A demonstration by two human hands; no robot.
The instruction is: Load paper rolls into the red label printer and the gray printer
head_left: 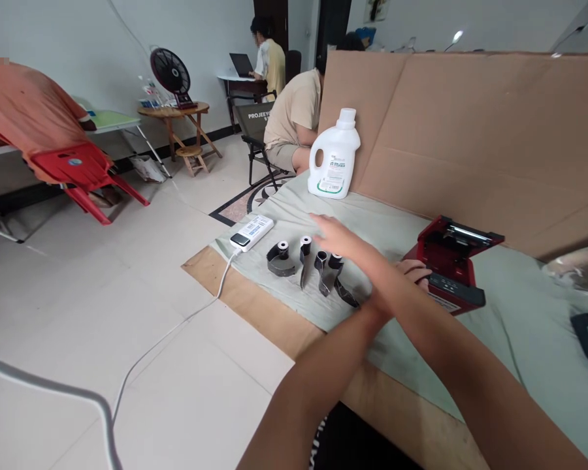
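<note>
The red machine (458, 301) is set at the right of the frame, on the pale green cloth (291, 209), with its lid (477, 235) raised. The left hand (414, 271) is laid on its near left side, the fingers bent over the edge by the black panel; whether the machine is being gripped or only touched cannot be told. The right forearm is crossed over the left one, and the right hand (336, 236) is held out near the centre of the frame — fingers stretched toward the left, nothing seen between them, though the palm is hidden.

Just below and left of that hand, four small rolls (306, 248) are stood in a loose row, each with a dark strip trailed toward the lower edge of the cloth (the rightmost roll is partly covered by the hand).

At the cloth's left corner a white device (251, 233) is placed close to the edge, its cable (191, 316) run down over the brown board (259, 307) and onto the floor. Between this device and the white bottle (334, 156), in the upper middle, a stretch of cloth is left open, so there is room to the left of the right hand's fingertips. Farther back, the space is bounded by the tall cardboard panel (470, 130) — folded and slanted across the upper right. Room is tightest about the crossed wrists, where the rightmost strip is nearly reached by the left forearm.
</note>
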